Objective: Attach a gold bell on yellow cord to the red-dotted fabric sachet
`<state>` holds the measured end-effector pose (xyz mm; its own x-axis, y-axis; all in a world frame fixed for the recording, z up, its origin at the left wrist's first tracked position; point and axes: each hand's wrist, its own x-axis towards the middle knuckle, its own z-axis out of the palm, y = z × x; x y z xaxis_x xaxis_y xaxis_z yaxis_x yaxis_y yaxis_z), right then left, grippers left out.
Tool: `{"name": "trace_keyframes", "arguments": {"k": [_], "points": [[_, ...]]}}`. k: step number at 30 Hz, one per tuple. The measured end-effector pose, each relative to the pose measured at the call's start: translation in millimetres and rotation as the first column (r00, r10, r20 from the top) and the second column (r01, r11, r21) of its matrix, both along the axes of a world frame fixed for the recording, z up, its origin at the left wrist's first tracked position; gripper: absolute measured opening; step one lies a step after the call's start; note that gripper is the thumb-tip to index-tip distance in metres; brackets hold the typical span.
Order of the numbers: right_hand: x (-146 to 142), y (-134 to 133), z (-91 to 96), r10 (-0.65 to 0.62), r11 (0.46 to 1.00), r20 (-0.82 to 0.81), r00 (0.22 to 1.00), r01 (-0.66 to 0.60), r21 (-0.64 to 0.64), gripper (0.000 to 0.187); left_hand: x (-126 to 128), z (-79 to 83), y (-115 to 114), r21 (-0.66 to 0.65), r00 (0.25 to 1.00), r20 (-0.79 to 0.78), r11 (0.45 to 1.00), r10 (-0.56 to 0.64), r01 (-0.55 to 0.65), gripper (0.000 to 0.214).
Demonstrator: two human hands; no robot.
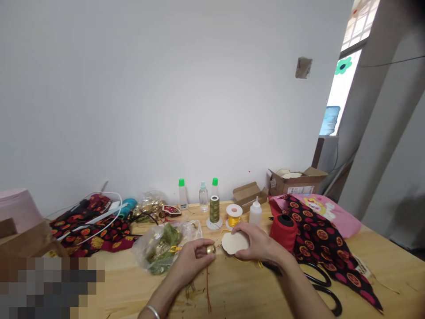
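At the far left, a black-and-red patterned cloth (89,228) is lying on the wooden table (385,266), and a clear plastic bag (162,250) of green tassels is sitting just beside the left hand (189,261). That hand is curling its fingers (199,252) closed around a small brass bell (210,249), clamping it against the thumb, while a red cord (208,288) is hanging below the hand. Just to the right, the right hand (255,241) is gripping a cream oval disc (235,243), its fingers lying together across the top of the disc, which is staying close to the bell without visibly touching it. Behind the hands, a spool of olive thread (214,209) and a spool of yellow thread (234,215) are standing upright on the table. Further right, a spool of red thread (283,231) is standing near the right wrist, and black-handled scissors (320,281) are lying beside a dark patterned scarf (327,248).
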<state>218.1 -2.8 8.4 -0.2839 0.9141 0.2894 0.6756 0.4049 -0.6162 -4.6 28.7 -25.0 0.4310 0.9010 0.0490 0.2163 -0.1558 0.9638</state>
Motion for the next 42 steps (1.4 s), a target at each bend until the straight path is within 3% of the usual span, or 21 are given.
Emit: {"name": "trace_keyframes", "arguments": {"k": [5,9,14,17,22,27,31,34,36,42], "points": [[-0.9,-0.7,1.0,-0.02,1.0,-0.063,0.998,0.02,-0.015,0.041,-1.7,-1.2,1.7,-0.061,0.996,0.083,0.998,0.008,-0.003,0.041],[-2.7,-3.3,9.0,-0.014,0.997,-0.233,0.972,-0.004,-0.079,0.041,-1.9,2.5,1.8,-0.154,0.975,0.22,0.988,0.018,0.017,0.039],[-2.8,-3.7,18.0,0.023,0.996,-0.43,0.903,-0.059,-0.071,0.036,0.0,15.0,-6.8,-0.291,0.924,0.382,0.948,-0.009,0.129,0.029],[-0.5,-0.7,16.4,0.04,0.996,-0.509,0.86,-0.077,-0.051,0.043,0.2,19.3,-12.0,-0.34,0.907,0.42,0.923,-0.021,0.179,0.027],[-2.3,4.6,9.6,0.119,0.988,-0.633,0.765,-0.154,0.0,0.059,0.9,16.5,-15.8,-0.375,0.883,0.459,0.881,-0.094,0.289,0.027],[-10.4,8.1,18.3,0.182,0.975,-0.702,0.689,-0.221,0.035,0.056,1.7,12.8,-15.1,-0.374,0.864,0.485,0.862,-0.134,0.343,0.028],[-13.9,8.5,51.3,0.222,0.968,-0.619,0.753,-0.247,0.047,0.05,-0.1,14.0,-10.5,-0.339,0.834,0.55,0.9,-0.047,0.274,0.029],[-15.9,7.7,82.3,0.189,0.982,-0.403,0.895,-0.173,0.076,0.048,-2.3,14.9,-6.0,-0.328,0.79,0.612,0.919,0.032,0.217,0.028],[-17.7,6.9,99.8,0.178,0.983,-0.259,0.95,-0.159,0.092,0.047,-3.4,15.2,-4.0,-0.337,0.771,0.632,0.922,0.074,0.188,0.027],[-27.4,-1.4,121.9,0.19,0.971,-0.048,0.981,-0.18,0.156,0.049,-3.9,14.8,-2.9,-0.294,0.727,0.685,0.932,0.052,0.21,0.027]]}}
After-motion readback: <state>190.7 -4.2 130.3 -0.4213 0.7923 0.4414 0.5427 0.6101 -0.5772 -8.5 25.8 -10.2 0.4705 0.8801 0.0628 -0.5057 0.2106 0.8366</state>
